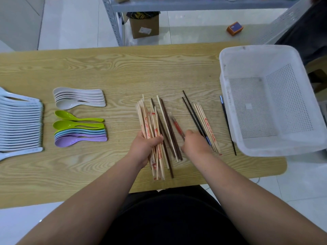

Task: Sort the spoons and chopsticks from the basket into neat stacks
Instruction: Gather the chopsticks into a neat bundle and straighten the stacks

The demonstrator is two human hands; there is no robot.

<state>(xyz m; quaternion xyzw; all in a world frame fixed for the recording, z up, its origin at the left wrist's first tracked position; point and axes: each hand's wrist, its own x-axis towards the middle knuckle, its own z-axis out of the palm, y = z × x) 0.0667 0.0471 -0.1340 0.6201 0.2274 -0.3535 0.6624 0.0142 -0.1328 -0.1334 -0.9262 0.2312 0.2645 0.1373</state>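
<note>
The pale bamboo chopsticks with red print (145, 119) look light, stiff and smooth, likely to roll and slip past one another, so a bundle is best taken round its middle. The left hand (146, 145) has its grip closed round such a bundle, toward 6 o'clock of the wooden surface (123, 68). At its 3 o'clock the right hand (194, 145) lies between the dark brown chopsticks (168, 124) and thin black chopsticks (191, 110). Its fingers are hidden, so I cannot tell whether that grip holds anything.

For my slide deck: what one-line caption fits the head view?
Left hand grips a bundle of bamboo chopsticks; right hand rests on loose chopsticks beside the empty white basket.
</note>
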